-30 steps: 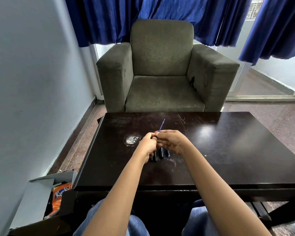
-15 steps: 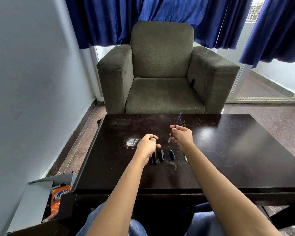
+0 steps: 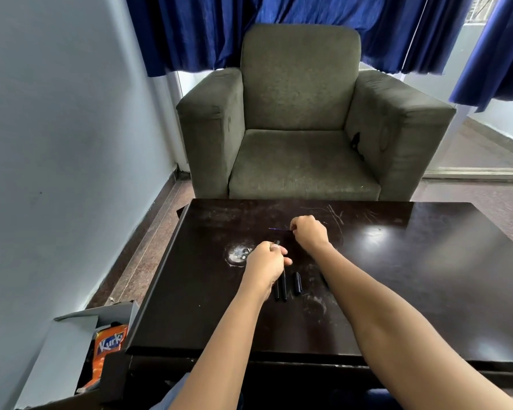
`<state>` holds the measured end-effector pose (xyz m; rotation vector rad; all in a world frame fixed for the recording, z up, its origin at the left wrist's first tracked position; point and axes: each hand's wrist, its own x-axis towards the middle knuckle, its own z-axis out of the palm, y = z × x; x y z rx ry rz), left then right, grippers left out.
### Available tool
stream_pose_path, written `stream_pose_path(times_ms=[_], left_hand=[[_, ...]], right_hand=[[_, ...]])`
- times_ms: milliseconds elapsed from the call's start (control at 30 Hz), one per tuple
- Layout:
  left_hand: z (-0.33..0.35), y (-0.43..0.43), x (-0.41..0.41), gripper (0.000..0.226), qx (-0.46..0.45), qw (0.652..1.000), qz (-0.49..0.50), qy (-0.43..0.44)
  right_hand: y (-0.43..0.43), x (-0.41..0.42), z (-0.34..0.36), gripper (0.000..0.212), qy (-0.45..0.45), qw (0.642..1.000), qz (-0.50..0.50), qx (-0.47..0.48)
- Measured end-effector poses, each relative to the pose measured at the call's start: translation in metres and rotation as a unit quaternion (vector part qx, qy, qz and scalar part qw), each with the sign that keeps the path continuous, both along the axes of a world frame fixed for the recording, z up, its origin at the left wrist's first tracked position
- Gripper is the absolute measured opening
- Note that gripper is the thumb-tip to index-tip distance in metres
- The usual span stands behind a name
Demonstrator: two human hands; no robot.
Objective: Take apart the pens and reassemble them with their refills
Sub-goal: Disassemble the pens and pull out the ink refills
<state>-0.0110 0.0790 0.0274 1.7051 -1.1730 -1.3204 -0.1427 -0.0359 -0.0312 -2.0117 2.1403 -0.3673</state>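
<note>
That refill (image 3: 279,229) is a skinny, bendy, featherweight tube, so I'd keep the pinch near its end (squeeze mid-length and it'll probably bow). Your right grip (image 3: 308,233) is curled, pinching one end, and the rest points toward the left edge of the bench (image 3: 427,291). Your left grip (image 3: 265,263) is wrapped round a pen barrel (image 3: 277,242), just beside the refill tip.

A dark, glossy table (image 3: 427,276) bears a whitish ring stain (image 3: 237,253) near its left side and pale scratches (image 3: 335,215) by its far edge. Behind it stands a grey-green armchair (image 3: 299,113), just touching the table's far edge. Blue curtains (image 3: 196,28) hang above the chair. A pale wall (image 3: 57,143) runs along the left. On the speckled floor (image 3: 137,261) by the table's near left corner sits an open box (image 3: 71,344), holding an orange snack packet (image 3: 108,350).
</note>
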Motion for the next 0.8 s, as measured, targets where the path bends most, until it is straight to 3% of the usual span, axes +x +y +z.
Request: stream_pose_path(times_ms=[267,800], left_hand=[[0.004,-0.001,0.0,0.033,-0.024,1.0,-0.002,-0.018],[0.009,0.003,-0.003,0.032,-0.027,0.999,-0.015,-0.027]], right_hand=[[-0.012,0.004,-0.024,0.031,0.046,0.998,0.024,-0.036],[-0.012,-0.003,-0.026,0.038,0.0,0.999,0.034,-0.026]])
